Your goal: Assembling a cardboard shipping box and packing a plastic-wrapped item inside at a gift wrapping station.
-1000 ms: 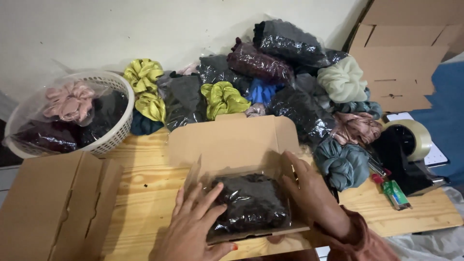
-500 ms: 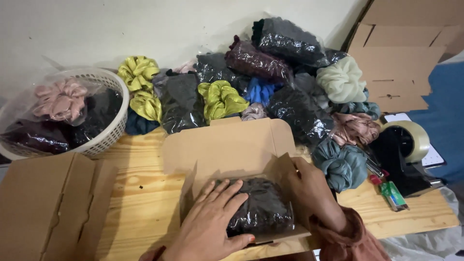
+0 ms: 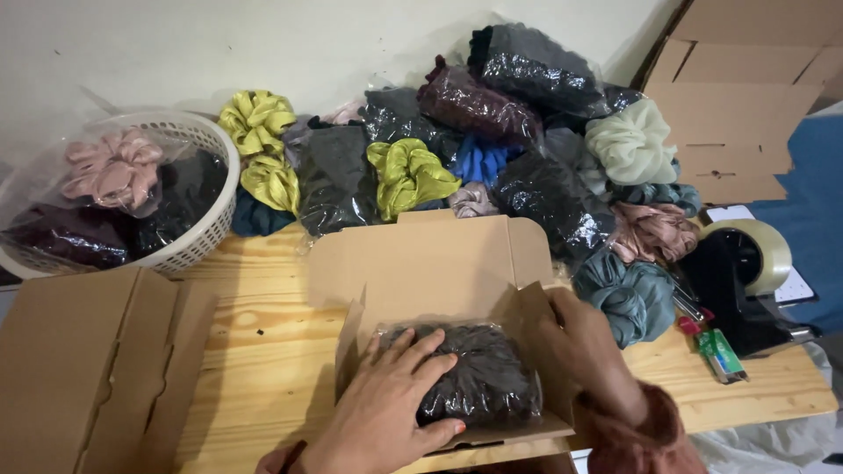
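A pale wooden counter (image 3: 263, 351) fills the lower frame. Across the upper middle, against a white wall, lies a heap of scrunchies (image 3: 492, 167), many in clear bags: yellow-green, dark grey, maroon, blue, pale green, teal. A white plastic basket (image 3: 206, 206) at the upper left holds pink and dark ones. A closed cardboard box (image 3: 88, 377) sits at the lower left. An open cardboard box (image 3: 439, 272) stands at the lower centre, its lid raised toward the heap. Inside lies a clear bag of dark scrunchies (image 3: 487, 382), its long axis running left to right. The left hand (image 3: 386, 412) rests flat on the bag, fingers spread, its grip released. The right hand (image 3: 580, 347) clasps the box's right flap. A tape dispenser (image 3: 746, 281) sits at the right edge.
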